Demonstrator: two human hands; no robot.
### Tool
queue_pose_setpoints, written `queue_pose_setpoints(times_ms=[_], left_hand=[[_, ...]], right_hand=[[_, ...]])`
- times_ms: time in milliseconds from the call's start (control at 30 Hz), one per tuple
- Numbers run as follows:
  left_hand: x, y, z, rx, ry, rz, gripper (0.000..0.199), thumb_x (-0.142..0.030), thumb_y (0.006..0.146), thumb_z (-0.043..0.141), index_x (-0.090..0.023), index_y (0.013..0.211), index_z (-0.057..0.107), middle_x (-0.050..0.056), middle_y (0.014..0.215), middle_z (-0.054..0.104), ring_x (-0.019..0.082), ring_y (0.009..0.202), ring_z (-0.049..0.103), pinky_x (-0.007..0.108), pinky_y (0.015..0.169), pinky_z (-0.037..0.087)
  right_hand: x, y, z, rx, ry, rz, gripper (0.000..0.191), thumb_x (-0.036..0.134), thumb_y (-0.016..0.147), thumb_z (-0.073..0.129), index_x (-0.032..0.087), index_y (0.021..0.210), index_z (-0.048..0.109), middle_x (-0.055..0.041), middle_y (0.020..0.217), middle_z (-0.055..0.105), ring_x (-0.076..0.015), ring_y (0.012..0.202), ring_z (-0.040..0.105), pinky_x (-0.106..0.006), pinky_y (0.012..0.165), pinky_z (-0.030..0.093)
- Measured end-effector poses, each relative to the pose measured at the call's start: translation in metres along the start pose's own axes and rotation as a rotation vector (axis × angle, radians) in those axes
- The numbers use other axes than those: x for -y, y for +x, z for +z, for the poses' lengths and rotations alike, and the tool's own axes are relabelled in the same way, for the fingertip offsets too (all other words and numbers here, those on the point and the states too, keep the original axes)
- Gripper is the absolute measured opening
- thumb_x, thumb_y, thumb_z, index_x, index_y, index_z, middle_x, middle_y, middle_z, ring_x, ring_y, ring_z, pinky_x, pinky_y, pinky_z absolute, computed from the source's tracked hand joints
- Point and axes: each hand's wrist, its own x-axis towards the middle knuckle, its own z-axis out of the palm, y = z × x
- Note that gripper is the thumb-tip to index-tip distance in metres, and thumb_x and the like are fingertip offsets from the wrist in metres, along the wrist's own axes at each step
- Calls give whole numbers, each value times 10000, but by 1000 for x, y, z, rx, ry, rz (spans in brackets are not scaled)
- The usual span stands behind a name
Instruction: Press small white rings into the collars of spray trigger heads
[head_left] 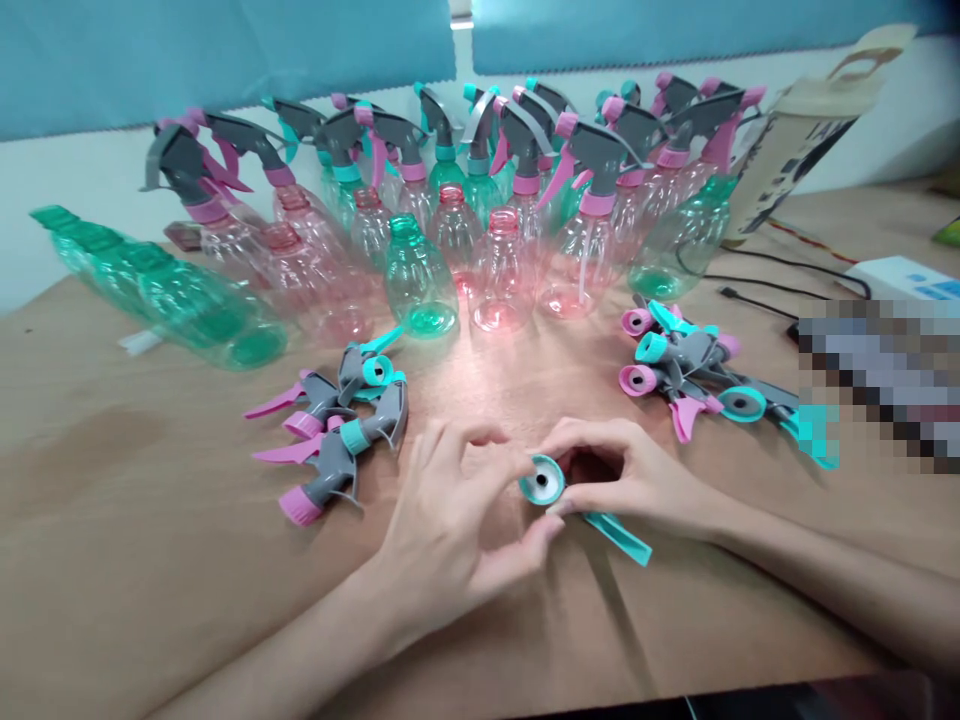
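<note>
The brown table (112, 560) carries everything, and along its far edge stands a crowd of clear pink and green spray bottles (495, 240), many topped with grey trigger heads, some bare at the neck. At the far left corner a stack of green bottles (172, 295) lies on its side. Nearer the middle, a pile of loose trigger heads (337, 425) sits left of centre, and a second pile (690, 370) lies toward the right edge. Close to the near edge, the left hand (450, 530) and right hand (637, 475) meet, both gripping one teal trigger head (543, 481): the left thumb and fingertips pinch its round cap, and the right fingers curl around its body, the teal lever poking out beneath the right hand.
</note>
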Motion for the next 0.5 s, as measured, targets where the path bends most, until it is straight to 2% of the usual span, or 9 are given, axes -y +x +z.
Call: queue_pose_setpoints(times_ms=[133, 267, 333, 400, 500], left_hand=[[-1, 0, -1, 65, -68, 62, 228, -294, 788, 629, -216, 998, 583, 67, 1035, 473, 216, 972, 466, 367, 839, 426], [-3, 0, 0, -8, 22, -26, 204, -303, 783, 635, -204, 956, 592, 75, 1015, 482, 232, 950, 462, 398, 817, 425], [-4, -2, 1, -7, -12, 7, 213, -313, 778, 638, -191, 944, 582, 70, 971, 495, 225, 922, 469, 386, 802, 436], [-5, -4, 2, 24, -86, 52, 220, -305, 790, 629, -198, 975, 574, 63, 969, 497, 216, 931, 479, 366, 812, 448], [-4, -4, 2, 42, -109, 21, 260, -292, 814, 610, -226, 1061, 565, 74, 1062, 477, 220, 1000, 476, 368, 848, 452]], right_hand=[[1, 0, 0, 9, -86, -49, 286, 284, 665, 789, 213, 927, 701, 4, 802, 612, -126, 725, 542, -252, 621, 407], [2, 0, 0, 14, -39, 6, 289, 322, 691, 768, 212, 948, 696, -1, 817, 610, -122, 712, 541, -247, 600, 401], [2, 0, 0, 11, -52, 4, 304, 315, 676, 779, 215, 952, 699, -2, 814, 613, -128, 719, 544, -250, 600, 400], [2, 0, 0, 13, -75, -19, 311, 305, 657, 793, 219, 943, 705, 0, 800, 617, -130, 720, 544, -253, 605, 401], [1, 0, -1, 28, -29, -8, 284, 297, 682, 775, 210, 942, 700, -5, 813, 632, -135, 737, 556, -258, 627, 420]])
